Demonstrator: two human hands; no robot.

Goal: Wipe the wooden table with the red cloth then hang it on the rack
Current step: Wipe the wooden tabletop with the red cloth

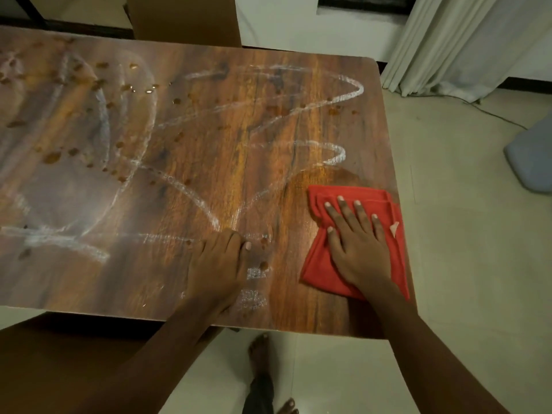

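The wooden table (185, 150) fills most of the view, marked with white chalky streaks and several brown spots. A folded red cloth (319, 264) lies flat near the table's right edge, close to the front corner. My right hand (355, 243) presses down on the cloth, palm flat and fingers spread. My left hand (219, 261) rests on the bare wood to the left of the cloth, fingers curled under, holding nothing. A patch of wood just beyond the cloth looks cleaner and darker. No rack is in view.
A brown chair back (185, 19) stands behind the table's far edge. White curtains (466, 46) hang at the upper right. A grey-blue object (531, 156) sits on the pale floor to the right. My bare feet (261, 354) show below the table's front edge.
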